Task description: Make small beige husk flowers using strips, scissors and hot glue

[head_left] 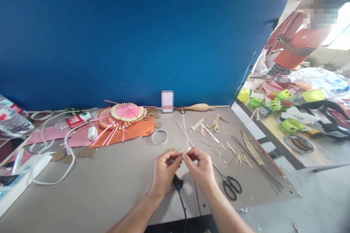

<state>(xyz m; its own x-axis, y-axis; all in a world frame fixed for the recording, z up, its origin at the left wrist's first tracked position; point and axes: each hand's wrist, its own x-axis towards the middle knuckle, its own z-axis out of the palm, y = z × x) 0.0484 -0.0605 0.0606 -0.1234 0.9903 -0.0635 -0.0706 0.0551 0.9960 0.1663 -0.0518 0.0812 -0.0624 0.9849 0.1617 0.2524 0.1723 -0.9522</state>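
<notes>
My left hand (163, 169) and my right hand (200, 167) meet over the table, fingertips pinched together. Between them is a small pale piece (186, 150), mostly hidden by the fingers, with a thin white thread (185, 129) running from it towards the back. Under my left hand lies a black corded tool (178, 182), its upper part covered by the hand. Scissors with black handles (232, 188) rest to the right of my right hand. A thin pale stick (183, 133) lies just beyond the fingers.
Dried husk strips (217, 123), a white pen (210, 133) and dark wires (257, 167) are scattered at right. Pink paper fans (128, 113), a silvery ring (159, 137), a white cable (68, 149) and a power strip (24, 178) occupy the left. A blue panel (136, 43) stands behind; a person (306, 47) is at far right.
</notes>
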